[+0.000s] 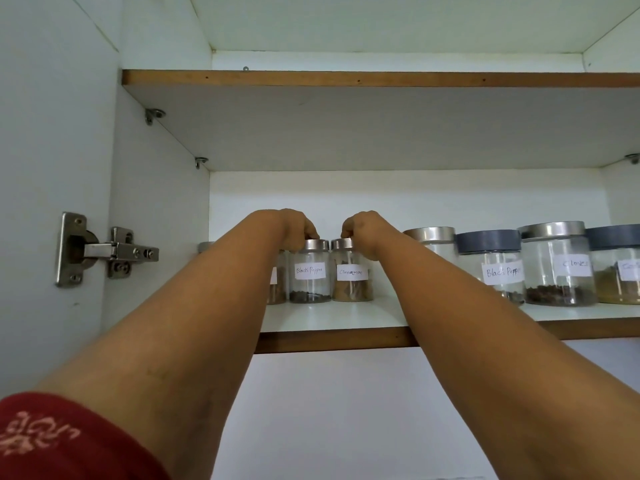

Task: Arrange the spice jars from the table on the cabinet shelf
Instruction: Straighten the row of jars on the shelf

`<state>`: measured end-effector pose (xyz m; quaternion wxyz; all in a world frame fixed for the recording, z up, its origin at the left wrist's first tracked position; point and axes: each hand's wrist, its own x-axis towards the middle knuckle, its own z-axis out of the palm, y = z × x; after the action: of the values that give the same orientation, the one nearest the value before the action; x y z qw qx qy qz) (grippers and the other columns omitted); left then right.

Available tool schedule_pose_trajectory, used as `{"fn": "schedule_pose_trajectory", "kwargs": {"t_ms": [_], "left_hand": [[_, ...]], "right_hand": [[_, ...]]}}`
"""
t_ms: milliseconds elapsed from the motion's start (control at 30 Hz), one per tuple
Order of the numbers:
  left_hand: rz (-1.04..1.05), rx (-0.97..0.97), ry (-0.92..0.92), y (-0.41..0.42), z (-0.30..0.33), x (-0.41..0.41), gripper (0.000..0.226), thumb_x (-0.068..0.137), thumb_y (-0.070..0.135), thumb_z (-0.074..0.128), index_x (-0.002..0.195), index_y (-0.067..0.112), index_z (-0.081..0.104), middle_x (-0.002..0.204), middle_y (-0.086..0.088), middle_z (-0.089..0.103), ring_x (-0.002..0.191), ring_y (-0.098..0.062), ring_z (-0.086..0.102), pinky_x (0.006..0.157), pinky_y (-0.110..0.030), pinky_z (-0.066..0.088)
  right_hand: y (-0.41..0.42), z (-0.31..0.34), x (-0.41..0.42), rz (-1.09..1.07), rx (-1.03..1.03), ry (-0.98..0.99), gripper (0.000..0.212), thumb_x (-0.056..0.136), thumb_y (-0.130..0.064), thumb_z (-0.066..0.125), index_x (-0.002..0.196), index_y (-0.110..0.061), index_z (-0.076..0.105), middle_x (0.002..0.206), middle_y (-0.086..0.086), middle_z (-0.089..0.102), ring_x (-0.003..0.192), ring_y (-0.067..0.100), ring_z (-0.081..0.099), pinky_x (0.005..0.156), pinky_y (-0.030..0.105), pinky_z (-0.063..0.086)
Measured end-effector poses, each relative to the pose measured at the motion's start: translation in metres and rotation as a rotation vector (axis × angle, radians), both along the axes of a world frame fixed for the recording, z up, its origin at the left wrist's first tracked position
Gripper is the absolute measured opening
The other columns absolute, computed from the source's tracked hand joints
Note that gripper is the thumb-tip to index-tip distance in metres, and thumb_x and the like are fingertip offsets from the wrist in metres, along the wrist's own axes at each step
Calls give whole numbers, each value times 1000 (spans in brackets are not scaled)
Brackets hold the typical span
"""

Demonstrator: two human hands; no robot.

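Two small glass spice jars with silver lids stand side by side on the white cabinet shelf (329,315). My left hand (294,228) grips the lid of the jar labelled Black Pepper (310,278). My right hand (363,230) grips the lid of the jar labelled Cinnamon (351,280). Both jars rest upright on the shelf, almost touching. Another small jar (277,287) stands just left of them, mostly hidden behind my left forearm.
To the right stand larger jars: a silver-lidded one (431,237) behind my right arm, a dark-lidded Black Pepper jar (491,258), a Cloves jar (557,268) and one more (618,268) at the edge. An upper shelf (346,78) hangs overhead. A door hinge (104,252) is at left.
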<state>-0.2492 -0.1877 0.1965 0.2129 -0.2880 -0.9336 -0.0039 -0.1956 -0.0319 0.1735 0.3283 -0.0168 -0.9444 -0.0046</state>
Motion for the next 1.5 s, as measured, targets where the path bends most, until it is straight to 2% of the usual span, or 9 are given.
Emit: {"fn": "schedule_pose_trajectory", "kwargs": {"t_ms": [267, 400, 533, 600, 667, 867, 1133, 1300, 1500], "left_hand": [[-11, -7, 4, -1, -5, -1, 54, 92, 1, 47, 139, 27, 53, 137, -2, 55, 124, -24, 51, 106, -41, 43], [40, -72, 72, 5, -3, 3, 52, 95, 4, 46, 144, 22, 46, 143, -3, 51, 129, -25, 47, 105, -35, 39], [42, -25, 147, 14, -16, 6, 65, 94, -3, 41, 153, 22, 28, 159, -4, 26, 145, -26, 26, 116, -38, 26], [-27, 70, 166, 13, -31, 13, 76, 91, -9, 41, 155, 25, 18, 164, -4, 7, 150, -26, 12, 120, -41, 19], [-73, 109, 165, 10, -41, 22, 84, 88, -11, 42, 155, 29, 12, 164, -2, 0, 150, -28, 9, 120, -43, 20], [-177, 279, 171, 3, -22, 64, 83, 88, -8, 47, 155, 28, 13, 160, -6, 19, 146, -29, 22, 116, -40, 28], [-332, 333, 195, 47, -14, 126, 64, 94, -3, 38, 153, 18, 26, 157, -5, 26, 144, -26, 26, 115, -36, 28], [-270, 318, 173, 75, -13, 149, 54, 98, 1, 38, 150, 14, 33, 157, -8, 29, 145, -26, 27, 116, -35, 25], [-135, 259, 117, 125, -34, 176, 58, 95, -4, 40, 150, 12, 32, 155, -11, 30, 140, -30, 32, 113, -38, 31]], "right_hand": [[4, -1, -3, 1, -5, 35, 40, 96, 1, 45, 134, -10, 55, 139, 7, 53, 127, 22, 49, 105, 30, 40], [0, -3, -11, 15, -77, 31, 47, 94, 2, 51, 140, -9, 47, 140, 13, 46, 127, 28, 48, 104, 33, 41], [-1, -11, -13, 150, -189, 269, 64, 85, 17, 47, 143, -8, 40, 139, 15, 40, 122, 30, 51, 100, 37, 45], [-6, -11, -8, 180, -213, 410, 66, 80, 19, 50, 140, -8, 43, 137, 14, 41, 115, 28, 52, 93, 31, 47], [-13, -13, 2, 197, -205, 512, 66, 76, 19, 54, 135, -8, 46, 133, 13, 44, 112, 26, 52, 87, 28, 46], [-14, -4, 49, 174, -155, 566, 56, 81, 20, 45, 130, -6, 50, 130, 12, 48, 115, 25, 49, 90, 31, 47], [57, 3, 124, -41, -28, 507, 57, 82, 17, 48, 133, -8, 51, 135, 10, 49, 128, 25, 40, 103, 33, 41], [115, 7, 162, -146, -14, 279, 54, 90, 10, 47, 141, -10, 44, 141, 9, 44, 135, 24, 33, 107, 34, 37], [157, -15, 168, -132, -39, 92, 48, 95, 4, 46, 140, -12, 46, 139, 10, 48, 126, 26, 46, 103, 34, 42]]}}
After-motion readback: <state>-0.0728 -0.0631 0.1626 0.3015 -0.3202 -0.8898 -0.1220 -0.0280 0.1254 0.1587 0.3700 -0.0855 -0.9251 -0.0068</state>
